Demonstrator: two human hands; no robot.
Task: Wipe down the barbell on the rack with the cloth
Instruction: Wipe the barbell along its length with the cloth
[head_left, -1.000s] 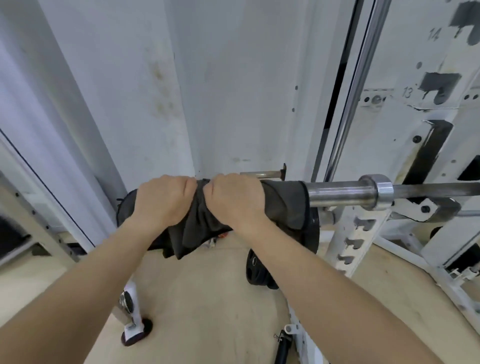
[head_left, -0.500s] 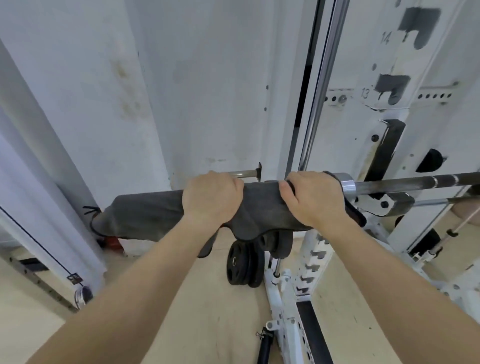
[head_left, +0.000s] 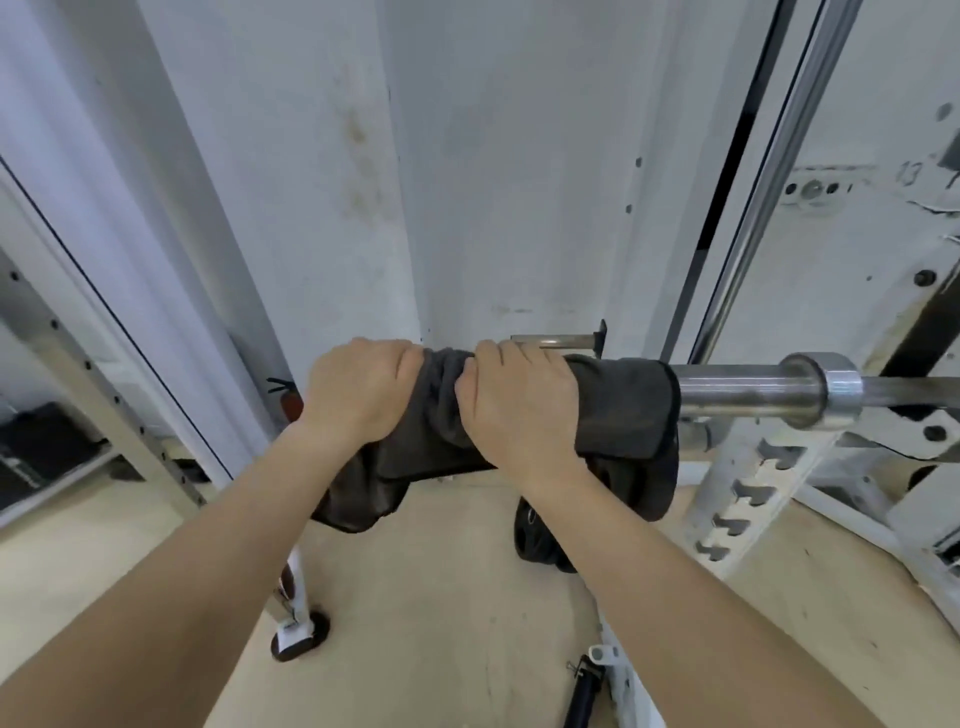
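1. Barbell sleeve (head_left: 748, 391) on the white rack (head_left: 737, 488), left end hidden under dark grey cloth (head_left: 618, 415).
2. My left hand (head_left: 358, 397) & right hand (head_left: 517, 408) both clenched round cloth.
3. "13" on rack upright, rest cut off.

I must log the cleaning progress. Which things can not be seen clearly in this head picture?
- Barbell sleeve end: covered by the dark cloth and both hands.
- Left hand and right hand fingertips: curled behind the cloth.
- Bar's right part: cut by the picture edge.
- Weight plates on the floor: behind the right forearm.
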